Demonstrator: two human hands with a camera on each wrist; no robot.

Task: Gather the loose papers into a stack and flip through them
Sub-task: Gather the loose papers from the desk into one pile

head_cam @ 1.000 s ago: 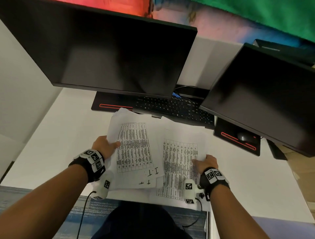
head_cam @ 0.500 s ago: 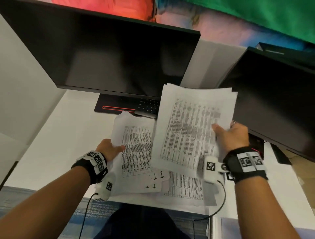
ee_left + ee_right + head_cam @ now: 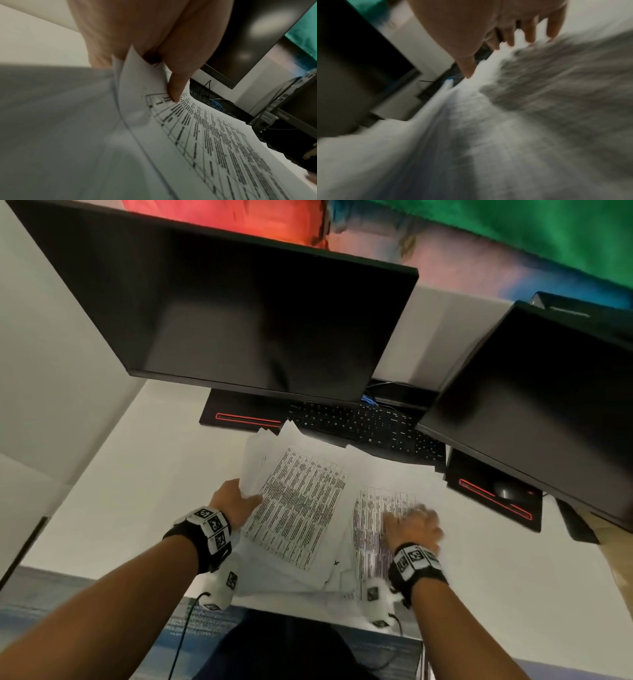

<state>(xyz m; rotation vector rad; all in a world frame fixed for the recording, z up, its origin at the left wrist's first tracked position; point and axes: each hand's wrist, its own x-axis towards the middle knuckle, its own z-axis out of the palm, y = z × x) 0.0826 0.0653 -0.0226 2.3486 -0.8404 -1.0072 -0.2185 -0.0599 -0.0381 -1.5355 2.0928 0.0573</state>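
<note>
Spanning counter [image 3: 113, 474] near edge: papers [image 3: 387, 474] fanned in two overlapping piles below keyboard [image 3: 359, 426]. Left pile [image 3: 294, 501] pinched at edge by left hand [image 3: 236, 501], thumb on top, likely anchoring it as stack base. Right hand [image 3: 416, 525] blurred over right pile, fingers spread, holding nothing, likely reaching for more.

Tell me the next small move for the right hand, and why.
Probably grip the printed sheets under the right hand and lift them onto the bundle the left hand pinches. They lie apart beside it, and the right hand's fingers look spread, not gripping.
</note>
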